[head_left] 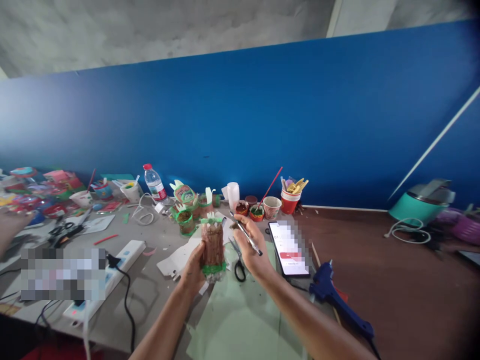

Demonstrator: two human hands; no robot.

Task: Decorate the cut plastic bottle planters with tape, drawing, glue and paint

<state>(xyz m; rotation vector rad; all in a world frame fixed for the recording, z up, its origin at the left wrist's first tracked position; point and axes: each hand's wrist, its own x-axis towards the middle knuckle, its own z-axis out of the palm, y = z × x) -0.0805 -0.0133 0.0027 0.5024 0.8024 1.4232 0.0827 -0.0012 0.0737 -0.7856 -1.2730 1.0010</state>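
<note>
My left hand [193, 264] is wrapped around a brown, bark-textured craft cylinder [213, 244] that looks like a small tree stump. It stands upright, with green around its base and pale pieces along the top. Just to its right, my right hand [253, 247] is closed on a slim silver pen-like tool [248, 237], held at a slant; its exact kind is unclear. Black-handled scissors [239, 270] lie on the table between my forearms. Similar green-and-brown craft pieces [185, 221] stand behind the cylinder.
Paint cups [257, 213], one holding a red stick, and a cup of plastic cutlery [291, 200] line the back. A phone [288, 250] and blue glue gun [333, 295] lie right. Left are a water bottle [154, 184], power strip [125, 257] and another person's hand [13, 225].
</note>
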